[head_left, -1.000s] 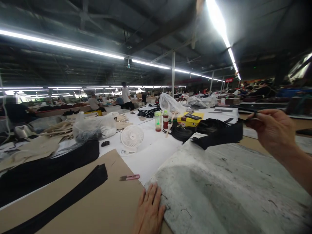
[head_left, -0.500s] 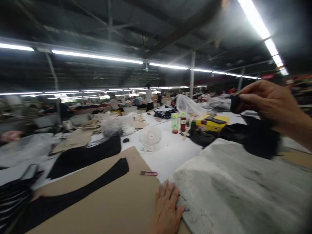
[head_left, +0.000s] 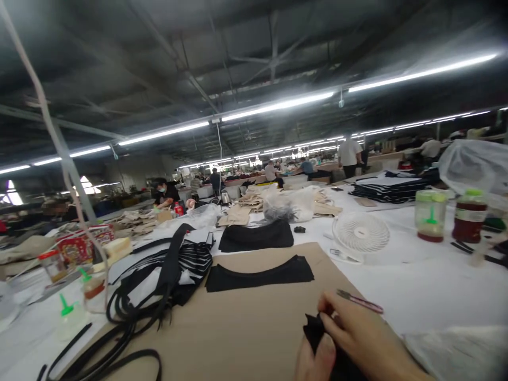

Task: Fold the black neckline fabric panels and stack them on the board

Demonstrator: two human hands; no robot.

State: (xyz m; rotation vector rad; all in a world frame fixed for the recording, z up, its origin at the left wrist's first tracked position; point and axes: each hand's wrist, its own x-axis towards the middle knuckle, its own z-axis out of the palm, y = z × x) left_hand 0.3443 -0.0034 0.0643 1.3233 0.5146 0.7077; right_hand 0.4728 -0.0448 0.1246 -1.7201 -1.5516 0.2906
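Both hands meet at the bottom edge of the view, over a brown cardboard sheet [head_left: 246, 328]. My right hand [head_left: 365, 344] is closed, pinching a small piece of black fabric [head_left: 315, 328]. Only part of my left hand [head_left: 313, 362] shows below it, its thumb pressed against the same fabric. A long curved black fabric strip [head_left: 257, 275] lies flat on the cardboard further away. Pink-handled snips [head_left: 359, 301] lie just beyond my right hand, on the cardboard's right edge.
Black straps [head_left: 130, 312] and striped fabric [head_left: 190, 259] lie to the left. A small white fan [head_left: 360, 233] and two jars [head_left: 431, 214] stand on the white table at the right. A grey pad [head_left: 456, 349] sits at the bottom right. Other people work at tables behind.
The view has swung left. My right hand carried the black fabric from high on the right down over the cardboard. My left hand left the grey pad's edge and joined it.
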